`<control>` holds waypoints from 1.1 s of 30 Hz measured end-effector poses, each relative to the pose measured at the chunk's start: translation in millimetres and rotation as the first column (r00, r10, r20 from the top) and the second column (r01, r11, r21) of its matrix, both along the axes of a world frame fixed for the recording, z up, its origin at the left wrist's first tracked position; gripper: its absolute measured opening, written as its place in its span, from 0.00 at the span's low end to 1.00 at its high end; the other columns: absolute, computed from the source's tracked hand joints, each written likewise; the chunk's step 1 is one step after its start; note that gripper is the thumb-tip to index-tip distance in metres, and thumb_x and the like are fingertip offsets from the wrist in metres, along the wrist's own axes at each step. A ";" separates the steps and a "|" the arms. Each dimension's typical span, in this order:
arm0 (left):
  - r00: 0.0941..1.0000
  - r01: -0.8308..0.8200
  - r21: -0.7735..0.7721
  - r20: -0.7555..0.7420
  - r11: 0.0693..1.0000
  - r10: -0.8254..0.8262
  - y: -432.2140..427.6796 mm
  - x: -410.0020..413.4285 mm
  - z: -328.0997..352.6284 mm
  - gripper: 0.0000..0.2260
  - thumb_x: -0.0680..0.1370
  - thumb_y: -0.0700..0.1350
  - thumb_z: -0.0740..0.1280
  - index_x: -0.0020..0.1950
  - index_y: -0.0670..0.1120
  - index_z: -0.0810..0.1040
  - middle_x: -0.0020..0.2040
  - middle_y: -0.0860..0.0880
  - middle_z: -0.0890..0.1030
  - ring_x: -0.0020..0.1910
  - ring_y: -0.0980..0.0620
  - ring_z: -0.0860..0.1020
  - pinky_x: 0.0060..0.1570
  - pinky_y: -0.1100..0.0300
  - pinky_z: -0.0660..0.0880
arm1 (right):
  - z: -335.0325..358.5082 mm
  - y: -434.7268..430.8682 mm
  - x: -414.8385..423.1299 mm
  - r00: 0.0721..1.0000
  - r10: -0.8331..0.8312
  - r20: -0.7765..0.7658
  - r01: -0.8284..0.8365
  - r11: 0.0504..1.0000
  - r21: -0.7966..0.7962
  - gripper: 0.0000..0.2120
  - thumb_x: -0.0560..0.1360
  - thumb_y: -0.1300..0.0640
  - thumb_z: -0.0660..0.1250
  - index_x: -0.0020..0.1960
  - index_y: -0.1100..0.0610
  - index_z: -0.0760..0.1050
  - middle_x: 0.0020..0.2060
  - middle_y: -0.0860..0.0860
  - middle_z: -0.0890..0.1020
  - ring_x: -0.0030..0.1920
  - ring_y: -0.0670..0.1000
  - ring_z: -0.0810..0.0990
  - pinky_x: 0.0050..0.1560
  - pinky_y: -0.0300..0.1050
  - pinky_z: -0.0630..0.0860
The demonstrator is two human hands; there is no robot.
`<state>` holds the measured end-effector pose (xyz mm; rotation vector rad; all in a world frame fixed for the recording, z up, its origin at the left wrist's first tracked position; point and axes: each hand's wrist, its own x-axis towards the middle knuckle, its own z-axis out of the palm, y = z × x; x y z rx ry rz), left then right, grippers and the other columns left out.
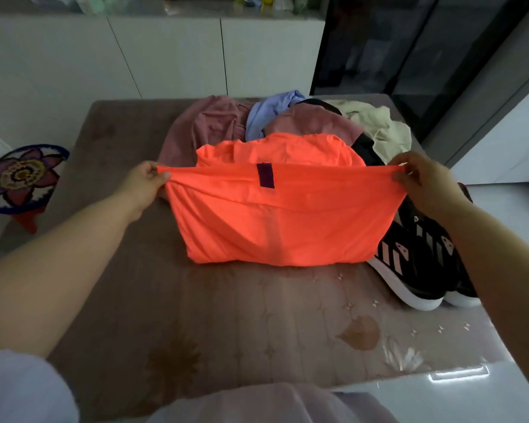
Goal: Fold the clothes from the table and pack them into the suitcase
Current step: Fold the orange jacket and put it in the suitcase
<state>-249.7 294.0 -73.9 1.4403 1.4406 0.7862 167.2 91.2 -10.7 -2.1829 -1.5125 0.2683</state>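
Head view: bright orange thin-fabric shirt [275,221] lies mid-table on the brown patterned tabletop [226,331], long axis side to side, far edge lifted taut between left hand [144,186] and right hand [422,181], each pinching a corner; the fold probably comes toward the person.

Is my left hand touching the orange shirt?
Touching: the head view shows the left hand pinching the orange shirt at its left corner.
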 end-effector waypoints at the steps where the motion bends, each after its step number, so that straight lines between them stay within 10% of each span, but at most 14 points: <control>1: 1.000 0.001 0.015 -0.003 1.000 -0.001 11.0 5.0 -0.3 0.12 0.80 0.35 0.60 0.42 0.51 0.69 0.40 0.52 0.73 0.32 0.63 0.73 0.36 0.73 0.71 | -1.4 7.5 4.6 0.999 -0.032 -0.035 0.032 0.999 0.016 0.07 0.78 0.60 0.62 0.56 0.53 0.72 0.47 0.52 0.77 0.46 0.54 0.76 0.49 0.49 0.73; 7: 1.000 -0.015 0.005 0.013 1.000 0.015 73.0 38.7 -14.4 0.07 0.80 0.37 0.60 0.53 0.49 0.70 0.48 0.46 0.74 0.36 0.53 0.73 0.30 0.66 0.74 | -15.0 64.3 30.6 0.979 -0.132 -0.155 0.139 0.989 0.041 0.11 0.73 0.73 0.59 0.43 0.60 0.76 0.43 0.56 0.79 0.42 0.55 0.75 0.40 0.36 0.68; 12: 0.937 0.183 0.146 -0.326 0.972 -0.128 98.7 61.8 -32.1 0.15 0.78 0.35 0.61 0.64 0.41 0.71 0.57 0.36 0.77 0.56 0.39 0.76 0.57 0.52 0.71 | -35.8 103.8 46.0 0.996 0.042 -0.076 -0.054 0.987 -0.150 0.14 0.74 0.67 0.62 0.48 0.52 0.82 0.55 0.53 0.76 0.55 0.52 0.73 0.52 0.36 0.67; 18: 0.690 0.700 0.443 -0.621 0.560 -0.372 62.9 81.0 -32.8 0.27 0.73 0.66 0.57 0.53 0.46 0.81 0.50 0.58 0.77 0.52 0.52 0.71 0.61 0.73 0.55 | -72.7 88.2 19.0 0.927 0.371 0.045 -0.369 0.928 -0.059 0.25 0.64 0.36 0.67 0.55 0.50 0.81 0.58 0.53 0.75 0.60 0.54 0.70 0.63 0.51 0.62; 23: 0.675 0.633 0.337 -0.681 0.697 -0.284 75.7 71.1 -54.5 0.24 0.68 0.62 0.64 0.52 0.46 0.81 0.46 0.47 0.82 0.48 0.43 0.77 0.51 0.62 0.61 | -78.0 102.6 27.5 0.946 0.324 0.032 -0.325 0.944 0.050 0.21 0.68 0.40 0.66 0.49 0.55 0.84 0.51 0.52 0.80 0.54 0.56 0.75 0.59 0.55 0.71; 26: 0.724 0.591 0.308 -0.610 0.745 -0.322 87.5 74.7 -44.1 0.08 0.69 0.48 0.74 0.46 0.48 0.81 0.37 0.51 0.78 0.44 0.43 0.75 0.46 0.61 0.62 | -59.2 113.6 32.7 0.951 0.275 -0.141 -0.270 0.962 0.051 0.11 0.72 0.45 0.69 0.45 0.52 0.81 0.42 0.36 0.79 0.47 0.45 0.75 0.55 0.31 0.69; 33: 0.945 0.143 0.390 -0.326 0.910 -0.008 116.4 87.5 -30.5 0.04 0.73 0.42 0.71 0.40 0.51 0.79 0.36 0.49 0.78 0.36 0.55 0.74 0.44 0.57 0.70 | -56.7 143.0 44.5 0.970 -0.016 -0.244 0.032 0.997 0.065 0.09 0.77 0.54 0.66 0.47 0.60 0.77 0.39 0.53 0.77 0.39 0.47 0.73 0.37 0.29 0.66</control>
